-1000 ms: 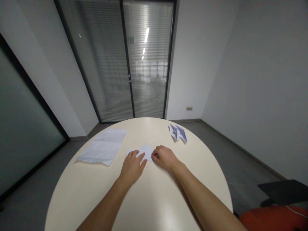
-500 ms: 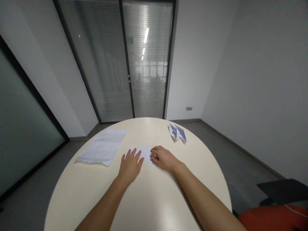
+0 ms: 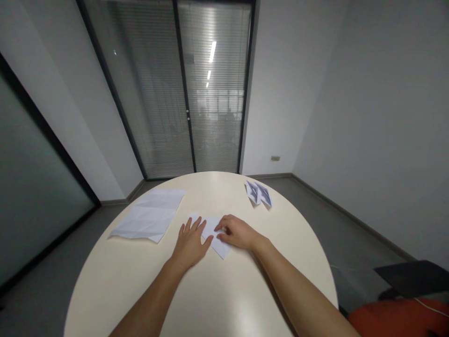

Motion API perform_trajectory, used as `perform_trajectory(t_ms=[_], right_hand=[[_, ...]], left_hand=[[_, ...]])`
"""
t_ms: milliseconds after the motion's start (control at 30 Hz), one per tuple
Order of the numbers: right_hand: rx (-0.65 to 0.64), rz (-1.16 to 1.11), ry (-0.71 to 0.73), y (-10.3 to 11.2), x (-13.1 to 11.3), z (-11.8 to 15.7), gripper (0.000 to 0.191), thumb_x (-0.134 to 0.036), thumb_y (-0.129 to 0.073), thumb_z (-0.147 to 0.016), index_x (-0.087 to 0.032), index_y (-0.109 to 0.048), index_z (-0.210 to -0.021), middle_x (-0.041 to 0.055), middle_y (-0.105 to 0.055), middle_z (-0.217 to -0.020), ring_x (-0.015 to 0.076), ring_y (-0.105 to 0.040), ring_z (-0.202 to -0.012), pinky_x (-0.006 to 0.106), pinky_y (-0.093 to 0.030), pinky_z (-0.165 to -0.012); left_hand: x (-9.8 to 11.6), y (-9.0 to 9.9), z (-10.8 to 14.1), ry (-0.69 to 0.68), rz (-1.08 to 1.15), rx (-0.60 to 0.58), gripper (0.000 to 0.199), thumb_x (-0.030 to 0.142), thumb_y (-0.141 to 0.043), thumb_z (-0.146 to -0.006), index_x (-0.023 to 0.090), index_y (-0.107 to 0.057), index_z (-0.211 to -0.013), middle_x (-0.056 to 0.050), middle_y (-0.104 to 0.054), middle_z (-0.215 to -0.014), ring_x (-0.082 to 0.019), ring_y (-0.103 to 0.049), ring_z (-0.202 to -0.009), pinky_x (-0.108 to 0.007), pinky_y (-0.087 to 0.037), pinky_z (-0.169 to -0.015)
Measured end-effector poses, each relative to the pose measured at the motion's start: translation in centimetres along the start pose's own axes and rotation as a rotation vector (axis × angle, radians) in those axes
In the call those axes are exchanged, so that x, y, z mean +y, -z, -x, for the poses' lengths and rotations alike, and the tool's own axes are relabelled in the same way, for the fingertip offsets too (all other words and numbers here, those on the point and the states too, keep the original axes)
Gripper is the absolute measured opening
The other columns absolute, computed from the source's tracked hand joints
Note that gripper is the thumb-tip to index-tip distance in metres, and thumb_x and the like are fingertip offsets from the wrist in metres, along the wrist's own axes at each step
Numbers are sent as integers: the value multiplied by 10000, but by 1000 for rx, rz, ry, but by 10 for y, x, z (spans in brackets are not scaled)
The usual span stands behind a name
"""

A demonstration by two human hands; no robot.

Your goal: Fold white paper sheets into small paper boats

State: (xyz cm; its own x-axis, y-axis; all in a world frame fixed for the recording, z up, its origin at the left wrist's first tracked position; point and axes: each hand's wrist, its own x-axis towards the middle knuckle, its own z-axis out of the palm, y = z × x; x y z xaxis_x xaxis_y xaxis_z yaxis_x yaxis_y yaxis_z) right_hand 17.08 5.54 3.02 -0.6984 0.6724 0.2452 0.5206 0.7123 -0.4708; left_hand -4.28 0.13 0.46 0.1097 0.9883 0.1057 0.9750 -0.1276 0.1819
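A small folded white paper (image 3: 221, 250) lies flat on the round cream table (image 3: 210, 299), one pointed corner toward me. My left hand (image 3: 191, 243) rests on its left part with the fingers spread. From the right, my right hand (image 3: 236, 231) touches the paper, thumb and fingers curled with a small gap between their tips; no grip on the paper shows. A larger creased white sheet (image 3: 150, 213) lies to the left of my left hand.
Two folded paper pieces (image 3: 258, 194) with dark shading stand at the back right of the table. A red seat (image 3: 400, 318) and a black chair part (image 3: 416, 278) are at the lower right. Glass panels with blinds rise beyond the table.
The small paper has turned or shifted, and its pointed corner now shows nearer to me between the hands. My right hand has moved slightly left, its thumb now apart from the fingers.
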Motion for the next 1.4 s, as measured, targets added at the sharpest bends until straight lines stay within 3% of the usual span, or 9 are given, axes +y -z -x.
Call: perform_trajectory(t_ms=[133,267,533,800,967,1167,1400], right_hand=[[36,65,-10,-4,9,3,453,-374,-720,-868,-161,-701,-1268,153,-655,-1335,274,-566,-1275,389,-410,-1111],[16,127,-21,-6,14,3,560,-459,-690,-892,-143,-647,-1352,174,-604,-1425,303,-505,-1362,439,-344,-1178],[59,120,23,-7,11,0,489,-431,-706,-880,-159,-681,-1285,154,-664,-1316,276,-562,-1275,414,-389,-1135],[73,90,22,-3,14,-5,434,-358,-738,-845,-173,-707,-1235,129,-724,-1124,298,-599,-1171,425,-430,-1068],[68,37,-36,-1,16,-5,294,-234,-699,-833,-185,-767,-1114,84,-754,-1007,226,-661,-970,327,-481,-913],[-14,-132,-80,-1,14,-2,349,-182,-703,-787,-212,-776,-1126,25,-767,-888,155,-673,-735,254,-484,-729],[15,-98,41,0,10,1,306,-198,-752,-782,-212,-789,-1085,67,-754,-1038,210,-667,-967,313,-504,-895]], left_hand=[[1,1,0,-13,-20,-8,619,516,-444,-1004,198,-468,-1534,-82,-373,-1647,-372,-275,-1536,-559,-234,-1241],[4,2,2,-41,-60,9,588,486,-423,-1022,174,-493,-1515,-112,-420,-1618,-368,-353,-1499,-540,-270,-1224],[15,16,7,-134,-64,23,457,343,-432,-1027,141,-618,-1392,-129,-588,-1480,-298,-545,-1322,-422,-429,-1120],[23,11,17,-118,-7,-8,601,483,-458,-997,55,-569,-1404,-209,-481,-1555,-383,-423,-1457,-529,-346,-1188],[18,14,14,-126,42,15,519,462,-533,-964,94,-622,-1320,-215,-539,-1502,-356,-486,-1407,-514,-371,-1163],[13,20,12,-172,15,34,393,387,-551,-965,125,-673,-1231,-177,-636,-1353,-336,-577,-1237,-475,-464,-1051],[9,22,11,-228,22,17,363,336,-515,-1004,146,-664,-1275,-159,-647,-1353,-319,-581,-1257,-450,-466,-1069]])
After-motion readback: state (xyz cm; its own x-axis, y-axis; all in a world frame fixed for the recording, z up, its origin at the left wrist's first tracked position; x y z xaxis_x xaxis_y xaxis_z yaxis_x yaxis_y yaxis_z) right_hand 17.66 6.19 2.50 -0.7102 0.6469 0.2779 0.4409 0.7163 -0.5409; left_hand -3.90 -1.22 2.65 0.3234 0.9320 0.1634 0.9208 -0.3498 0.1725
